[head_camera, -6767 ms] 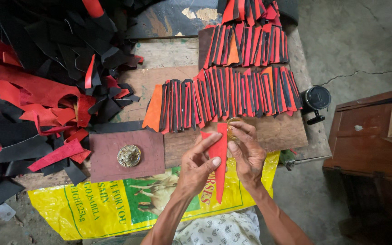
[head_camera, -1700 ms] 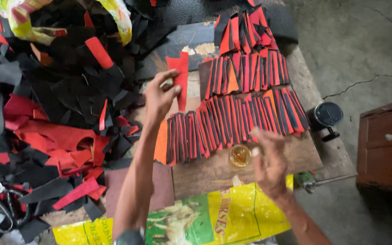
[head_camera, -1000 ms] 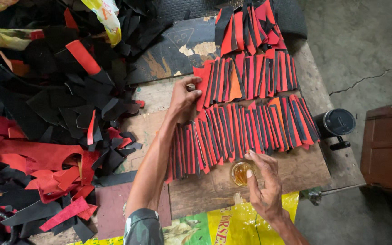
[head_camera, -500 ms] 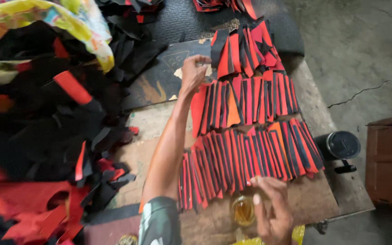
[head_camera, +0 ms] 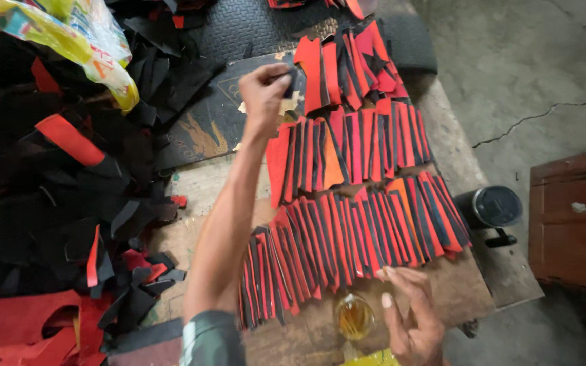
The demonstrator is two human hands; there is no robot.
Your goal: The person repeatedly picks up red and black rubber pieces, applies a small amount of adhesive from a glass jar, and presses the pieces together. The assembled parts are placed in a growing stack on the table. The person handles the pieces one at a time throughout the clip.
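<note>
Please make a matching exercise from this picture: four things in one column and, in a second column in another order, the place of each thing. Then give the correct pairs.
Things:
1. left hand
2. right hand
3. small amber container
4. black can

Places:
A. on the floor, right of the board
B. far up, at the left end of the upper rows of red and black strips
C. at the bottom edge, fingers by the nearest row
D. on the wooden board, just left of the right hand

Pairs: 1-B, 2-C, 3-D, 4-A
</note>
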